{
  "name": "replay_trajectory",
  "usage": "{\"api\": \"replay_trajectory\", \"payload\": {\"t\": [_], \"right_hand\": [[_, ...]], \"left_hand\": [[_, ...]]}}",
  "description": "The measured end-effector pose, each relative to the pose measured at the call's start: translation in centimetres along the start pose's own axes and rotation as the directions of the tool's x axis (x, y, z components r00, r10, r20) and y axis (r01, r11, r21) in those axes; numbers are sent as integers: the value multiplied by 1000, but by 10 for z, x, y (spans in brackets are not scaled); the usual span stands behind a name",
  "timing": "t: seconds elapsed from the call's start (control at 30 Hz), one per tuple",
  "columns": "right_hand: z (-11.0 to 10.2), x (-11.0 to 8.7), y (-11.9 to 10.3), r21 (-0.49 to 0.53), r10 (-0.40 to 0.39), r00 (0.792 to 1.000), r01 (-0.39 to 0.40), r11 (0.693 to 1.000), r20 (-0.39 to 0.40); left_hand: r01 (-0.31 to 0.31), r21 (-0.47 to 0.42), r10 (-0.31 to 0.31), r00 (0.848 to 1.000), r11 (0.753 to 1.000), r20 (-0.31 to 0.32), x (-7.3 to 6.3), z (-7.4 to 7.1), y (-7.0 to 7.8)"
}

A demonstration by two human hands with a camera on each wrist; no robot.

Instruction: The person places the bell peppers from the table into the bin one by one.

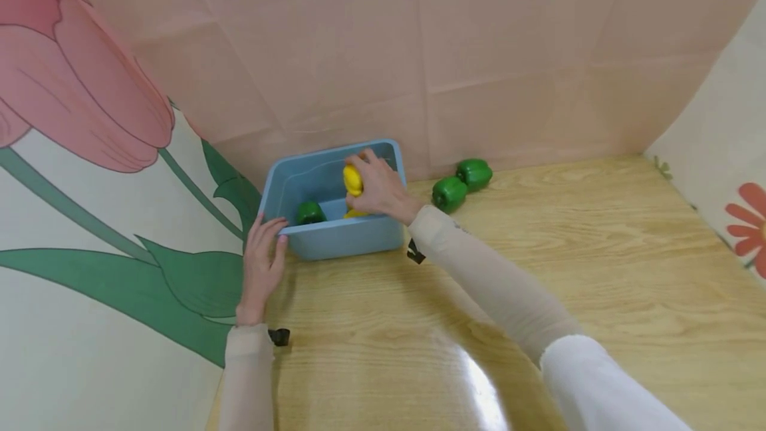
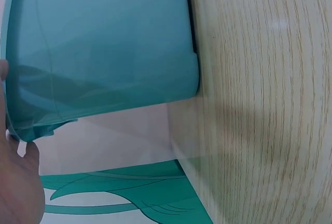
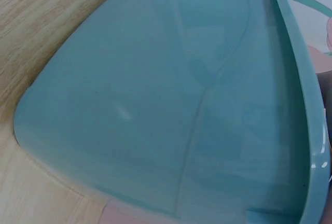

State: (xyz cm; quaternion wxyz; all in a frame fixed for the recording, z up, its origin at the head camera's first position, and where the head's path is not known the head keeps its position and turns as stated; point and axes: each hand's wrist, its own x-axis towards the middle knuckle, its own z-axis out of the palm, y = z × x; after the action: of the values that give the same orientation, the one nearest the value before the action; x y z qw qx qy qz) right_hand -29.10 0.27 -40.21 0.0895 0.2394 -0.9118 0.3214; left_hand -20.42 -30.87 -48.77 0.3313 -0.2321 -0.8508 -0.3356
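Observation:
A light-blue plastic bin (image 1: 344, 241) stands on the table against the back wall. My left hand (image 1: 263, 265) grips its front left corner, fingers over the rim and thumb outside; part of this hand (image 2: 18, 182) shows in the left wrist view. Over the right part of the bin, my right hand (image 1: 378, 186) pinches a glossy yellow lemon-like piece (image 1: 353, 180) between thumb and fingers. Below it, inside the bin, lies another yellow piece (image 1: 356, 213), mostly hidden. A green bell pepper (image 1: 310, 213) rests at the bin's left. The right wrist view shows mainly the bin's outer wall (image 3: 155, 105).
Two green bell peppers, one nearer (image 1: 449, 193) and one farther (image 1: 475, 174), touch each other on the wooden table (image 1: 598, 271) right of the bin. A panel with a painted tulip (image 1: 90, 72) rises at the left; a pink sheet (image 1: 509, 52) covers the back.

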Motion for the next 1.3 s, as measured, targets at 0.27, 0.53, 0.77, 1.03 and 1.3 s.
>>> {"api": "replay_trajectory", "payload": {"t": [0.27,0.53,0.77,1.03,1.3], "right_hand": [[5,0,3,-2,-14,1000,14,1000,-2],[6,0,3,-7,-5,1000,5,1000,7],[8,1,5,-15,-16,1000,16,1000,6],[5,0,6,-32,-41,999,41,999,-2],[7,-3,6,-40,-79,996,77,996,-50]], "left_hand": [[2,-2,-2,1000,1000,-2,0,1,1],[-2,-4,2,1000,1000,-3,0,1,0],[-5,-13,4,1000,1000,-16,0,3,-1],[0,-14,0,1000,1000,-18,2,2,0],[18,-5,-18,1000,1000,-5,0,1,1]]}}
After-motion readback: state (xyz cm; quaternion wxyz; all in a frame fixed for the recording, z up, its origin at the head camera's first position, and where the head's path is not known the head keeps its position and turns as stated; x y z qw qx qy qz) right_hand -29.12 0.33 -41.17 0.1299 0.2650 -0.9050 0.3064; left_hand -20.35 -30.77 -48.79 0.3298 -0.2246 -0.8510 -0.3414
